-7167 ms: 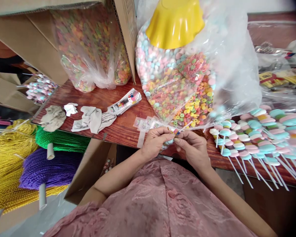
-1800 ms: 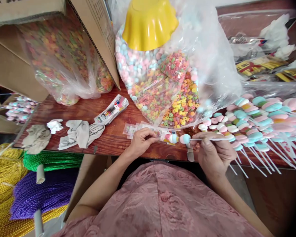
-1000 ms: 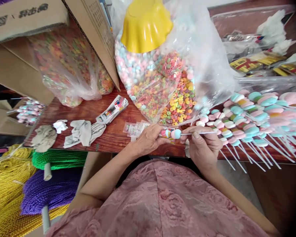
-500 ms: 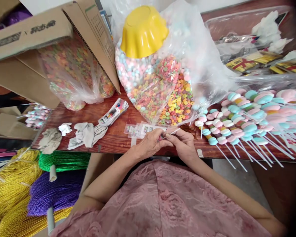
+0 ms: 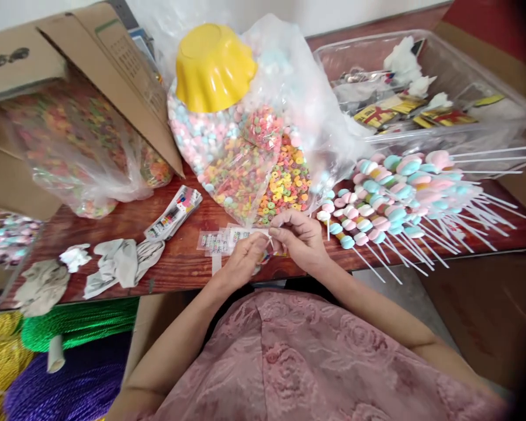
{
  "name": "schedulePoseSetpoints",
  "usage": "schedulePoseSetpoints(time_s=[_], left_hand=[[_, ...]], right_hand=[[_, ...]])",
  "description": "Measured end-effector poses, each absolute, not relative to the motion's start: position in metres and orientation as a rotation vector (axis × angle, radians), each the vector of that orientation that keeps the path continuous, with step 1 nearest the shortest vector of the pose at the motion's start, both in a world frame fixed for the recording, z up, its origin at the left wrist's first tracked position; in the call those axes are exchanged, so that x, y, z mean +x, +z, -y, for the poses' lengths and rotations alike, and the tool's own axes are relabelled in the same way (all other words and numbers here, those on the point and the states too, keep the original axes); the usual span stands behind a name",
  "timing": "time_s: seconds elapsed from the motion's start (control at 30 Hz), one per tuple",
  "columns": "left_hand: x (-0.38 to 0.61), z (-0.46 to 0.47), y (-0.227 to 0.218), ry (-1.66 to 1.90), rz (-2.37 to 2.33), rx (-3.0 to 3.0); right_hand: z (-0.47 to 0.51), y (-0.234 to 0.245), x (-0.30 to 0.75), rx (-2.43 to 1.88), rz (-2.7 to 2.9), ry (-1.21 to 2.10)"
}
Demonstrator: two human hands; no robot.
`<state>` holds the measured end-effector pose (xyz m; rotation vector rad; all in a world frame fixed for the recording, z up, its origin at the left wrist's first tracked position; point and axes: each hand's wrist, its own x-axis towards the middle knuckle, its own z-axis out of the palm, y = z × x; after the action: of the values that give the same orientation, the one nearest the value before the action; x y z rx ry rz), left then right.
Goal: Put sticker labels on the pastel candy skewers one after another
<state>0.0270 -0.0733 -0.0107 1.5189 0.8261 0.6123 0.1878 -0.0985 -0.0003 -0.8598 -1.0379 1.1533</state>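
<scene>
My left hand (image 5: 244, 260) and my right hand (image 5: 298, 235) meet at the front edge of the wooden table (image 5: 179, 263). Both pinch a thin white stick (image 5: 268, 237) with small candy pieces on it, mostly hidden under my fingers. Just behind my hands lies a clear bag of coloured ring candies (image 5: 263, 175). A row of small printed packets (image 5: 217, 241) lies on the table by my left hand. To the right is a pile of finished candy skewers (image 5: 398, 187) in pink, blue and white.
A yellow bowl (image 5: 213, 67) sits upside down on the bag. A cardboard box with more bagged candy (image 5: 70, 134) stands at the left. Crumpled cloths (image 5: 118, 266) lie near the front-left edge. A clear tub (image 5: 421, 99) is at the back right. Rope spools (image 5: 48, 362) lie below.
My right hand brought a skewer from the pile on the right in to the middle, and both hands now close on the stick together. The view has shifted to the right.
</scene>
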Motion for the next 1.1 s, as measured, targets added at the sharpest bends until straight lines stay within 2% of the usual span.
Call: schedulePoseSetpoints(time_s=[0.13, 0.3, 0.6, 0.87, 0.97, 1.1], left_hand=[[0.016, 0.068, -0.009, 0.53, -0.935, 1.078], [0.021, 0.064, -0.003, 0.55, -0.943, 0.964], [0.038, 0.063, 0.004, 0.917, -0.913, 0.953], [0.042, 0.066, 0.005, 1.251, -0.913, 1.057], [0.037, 0.069, 0.002, 1.183, -0.896, 1.07], [0.025, 0.068, 0.005, 0.805, -0.863, 0.981]], right_hand=[[0.095, -0.004, 0.19, -0.901, 0.939, 1.151], [0.093, -0.009, 0.189, -0.942, 0.907, 1.141], [0.086, -0.014, 0.182, -0.969, 1.152, 0.93], [0.101, -0.021, 0.165, -1.058, 1.117, 1.123], [0.098, -0.02, 0.164, -1.034, 0.999, 1.169], [0.089, -0.023, 0.171, -1.054, 1.057, 1.051]])
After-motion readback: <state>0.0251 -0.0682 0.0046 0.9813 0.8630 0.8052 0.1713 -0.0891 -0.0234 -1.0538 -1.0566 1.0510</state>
